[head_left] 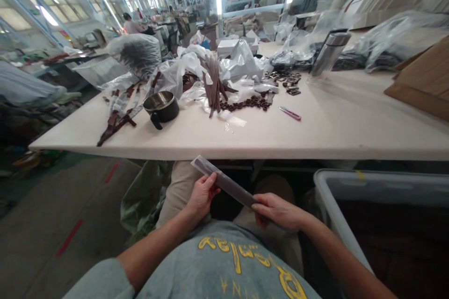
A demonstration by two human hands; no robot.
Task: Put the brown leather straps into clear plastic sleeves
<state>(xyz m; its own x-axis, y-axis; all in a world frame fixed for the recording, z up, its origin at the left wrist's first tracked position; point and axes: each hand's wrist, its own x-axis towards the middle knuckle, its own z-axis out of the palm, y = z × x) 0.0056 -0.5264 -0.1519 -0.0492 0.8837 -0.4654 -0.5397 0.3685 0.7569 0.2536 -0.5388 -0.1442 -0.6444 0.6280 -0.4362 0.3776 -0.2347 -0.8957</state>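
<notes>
A long dark strip in a clear plastic sleeve lies slantwise across my lap, below the table's front edge. Near its upper end, my left hand pinches it between thumb and fingers. My right hand is closed round its lower part, and the far end is partly hidden behind that hand. The sleeve's clear end sticks out past my left fingers. On the table beyond stand a black-handled metal cup and a bundle of brown strips. Small pink thread snips lie to their right.
The pale table spans the front. Dark rings and buckles lie on it, with plastic bags behind. A steel flask and a cardboard box stand right. A grey bin sits by my right arm.
</notes>
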